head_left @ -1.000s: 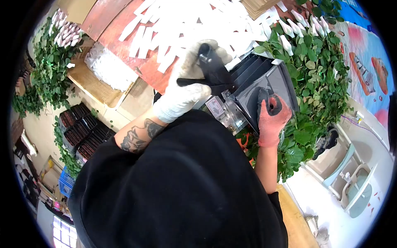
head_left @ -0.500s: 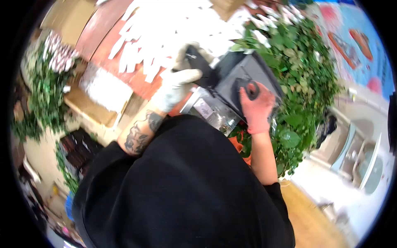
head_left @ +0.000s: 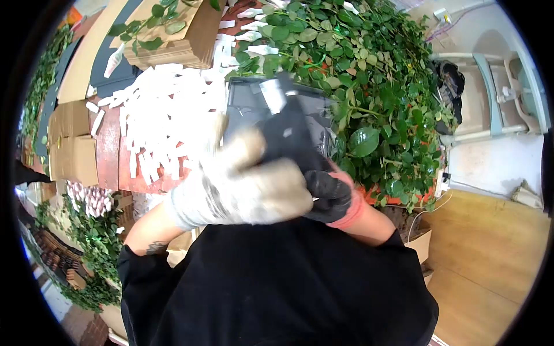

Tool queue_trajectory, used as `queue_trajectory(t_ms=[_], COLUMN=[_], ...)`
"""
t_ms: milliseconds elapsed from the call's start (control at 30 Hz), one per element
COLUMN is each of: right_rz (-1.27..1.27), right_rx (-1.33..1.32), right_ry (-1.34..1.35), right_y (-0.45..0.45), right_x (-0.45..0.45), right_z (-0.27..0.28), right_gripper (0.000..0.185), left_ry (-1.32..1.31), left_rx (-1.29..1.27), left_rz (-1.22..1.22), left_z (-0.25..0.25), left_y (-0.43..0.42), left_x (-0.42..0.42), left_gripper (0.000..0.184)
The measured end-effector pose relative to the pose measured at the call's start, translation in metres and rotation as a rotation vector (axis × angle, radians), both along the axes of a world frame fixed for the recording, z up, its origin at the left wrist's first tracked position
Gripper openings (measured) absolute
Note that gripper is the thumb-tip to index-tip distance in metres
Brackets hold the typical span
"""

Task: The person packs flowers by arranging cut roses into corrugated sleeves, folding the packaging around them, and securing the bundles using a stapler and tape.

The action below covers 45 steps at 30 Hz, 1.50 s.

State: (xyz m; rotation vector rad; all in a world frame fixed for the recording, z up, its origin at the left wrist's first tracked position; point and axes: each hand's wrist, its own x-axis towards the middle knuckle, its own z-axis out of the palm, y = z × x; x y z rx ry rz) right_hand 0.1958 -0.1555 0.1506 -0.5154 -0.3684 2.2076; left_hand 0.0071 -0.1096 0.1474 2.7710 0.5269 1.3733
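Note:
My left hand (head_left: 248,184), in a white knit glove, is smeared by motion in front of my chest. Its fingers reach across toward the lower end of a long black flat piece (head_left: 294,127); whether they grip it cannot be made out. My right hand (head_left: 333,197), in a pink glove with a black palm, is closed at that lower end. A small white label (head_left: 273,96) shows near the top of the black piece, whose exact kind is unclear. Behind it a dark shallow tray (head_left: 239,92) lies on the table, partly hidden.
White paper strips (head_left: 164,109) spread over the red table (head_left: 108,158). Leafy stems (head_left: 375,98) crowd the right side, and wrapped buds lie at the back. A cardboard stack (head_left: 179,49) stands behind. Wrapped pink buds (head_left: 89,199) are at left, a folded chair (head_left: 490,95) at right.
My view has turned to the right. My hands have come together in front of my chest, the left crossing toward the right. The black flat piece now stands raised between them and the tray.

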Motion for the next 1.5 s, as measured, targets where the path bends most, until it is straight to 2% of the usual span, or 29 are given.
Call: queue_trajectory(t_ms=[33,100,133,200,233,267,300,333,367,433,467,533,600,667,767,867,933,1000,1133,1333,1433,1500], right_rz=[-0.074,-0.154,-0.117,-0.027,0.064,0.106,0.194,0.289,0.293,0.530,0.549,0.762,0.762,0.594,0.754,0.814,0.792,0.649,0.610,0.500,0.580,0.429], right_rx=[-0.038,0.132,0.230,0.427,0.564,0.570,0.662,0.747,0.739,0.867,0.868,0.791,0.823,0.822,0.679,0.634,0.573,0.540,0.547,0.543,0.584,0.708], right_ry=[0.074,0.025,-0.157,-0.528,-0.926,-1.214,-1.330,-1.444,-1.442,-1.589,-1.581,-1.858,-1.882,-1.873,-1.934,-1.937,-1.903,-1.814,-1.698,-1.572,-1.576,-1.597], right_y=[-0.003,0.002,0.013,0.033,0.047,0.052,0.058,0.063,0.063,0.065,0.066,0.064,0.063,0.063,0.074,0.082,0.084,0.083,0.083,0.079,0.079,0.074], right_x=[0.010,0.033,0.055,0.099,0.111,0.113,0.116,0.120,0.126,0.141,0.143,0.145,0.156,0.160,0.166,0.164,0.172,0.181,0.192,0.203,0.208,0.204], right_z=[0.004,0.018,0.026,0.042,0.050,0.064,0.068,0.070,0.066,0.057,0.056,0.055,0.039,0.033,0.028,0.018,0.007,-0.002,-0.013,-0.014,-0.036,-0.038], right_gripper=[0.072,0.074,0.075,0.077,0.086,0.083,0.076,0.070,0.070,0.064,0.064,0.065,0.063,0.050,0.059,0.060,0.061,0.064,0.057,0.065,0.068,0.063], left_ry=[-0.079,-0.076,0.024,0.181,0.242,0.301,0.301,0.435,0.570,0.560,0.552,0.518,0.499,0.485,0.494,0.506,0.496,0.478,0.464,0.430,0.436,0.541], left_rx=[-0.144,-0.463,-0.518,-0.531,-0.523,-0.510,-0.503,-0.525,-0.554,-0.507,-0.449,-0.473,-0.491,-0.498,-0.515,-0.531,-0.529,-0.513,-0.523,-0.538,-0.514,-0.555], left_rz=[-0.020,-0.075,-0.023,0.103,0.117,0.134,0.132,0.178,0.224,0.220,0.217,0.229,0.267,0.290,0.340,0.365,0.376,0.374,0.366,0.359,0.348,0.380], left_z=[0.003,0.012,0.014,-0.031,-0.057,-0.071,-0.067,-0.060,-0.058,-0.071,-0.079,-0.088,-0.093,-0.095,-0.089,-0.090,-0.091,-0.094,-0.093,-0.092,-0.090,-0.087], left_y=[0.005,0.022,0.034,0.056,0.064,0.069,0.072,0.072,0.072,0.074,0.077,0.081,0.082,0.081,0.080,0.077,0.078,0.079,0.079,0.078,0.078,0.079], left_x=[0.000,-0.005,-0.004,0.017,0.030,0.042,0.051,0.060,0.066,0.072,0.073,0.074,0.076,0.078,0.080,0.082,0.083,0.083,0.083,0.082,0.082,0.083], left_gripper=[0.047,0.050,0.046,0.047,0.046,0.046,0.046,0.041,0.037,0.034,0.033,0.032,0.030,0.029,0.027,0.026,0.025,0.025,0.025,0.024,0.023,0.027])
